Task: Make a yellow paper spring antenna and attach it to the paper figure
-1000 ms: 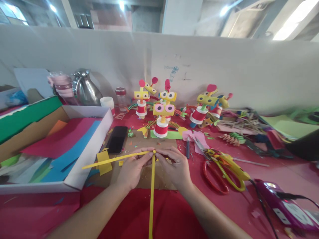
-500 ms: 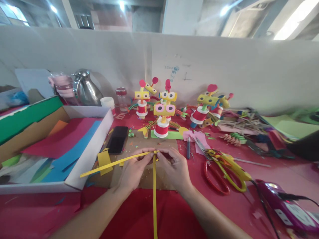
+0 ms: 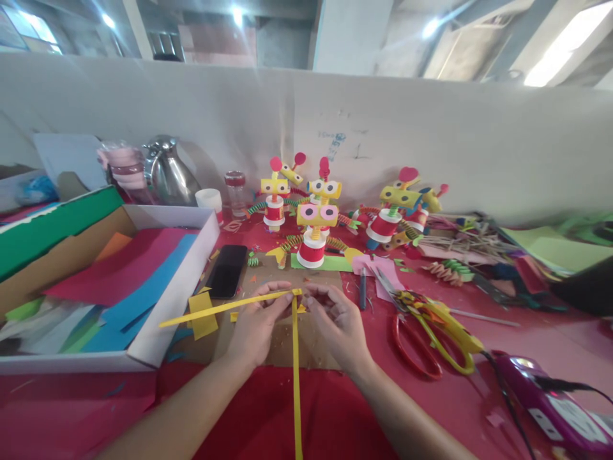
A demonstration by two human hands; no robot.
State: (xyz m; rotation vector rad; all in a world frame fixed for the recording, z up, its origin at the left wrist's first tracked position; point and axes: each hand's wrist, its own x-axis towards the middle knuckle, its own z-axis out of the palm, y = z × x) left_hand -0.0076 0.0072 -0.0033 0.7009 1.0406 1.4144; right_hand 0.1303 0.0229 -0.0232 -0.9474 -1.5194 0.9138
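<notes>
Where two long yellow paper strips (image 3: 295,377) meet at a small folded bit, the left hand (image 3: 256,322) pinches them with its thumb and finger, up over a piece of brown cardboard (image 3: 282,350). That pinch probably keeps the folds from popping open. One strip sticks out to the left and the other hangs down toward the person, so neither lies on top of the other. The right hand (image 3: 338,326) waits just beside the fold, its fingers curled and a little apart; I cannot tell if one touches the paper. Both hands are close together, maybe because the folded bit is so tiny.

The left strip passes over a yellow paper scrap (image 3: 205,321), near a black phone (image 3: 228,271). Past that, the wall of a white box (image 3: 172,284) with colored paper (image 3: 115,268) blocks that side. Straight ahead, a paper-cup robot (image 3: 312,250) with pink eyes stands before other robots (image 3: 383,222), so there is little room there. To the right, scissors (image 3: 389,285) and a yellow glue gun (image 3: 464,330) lie on the red table (image 3: 239,415), seemingly easy to reach.
</notes>
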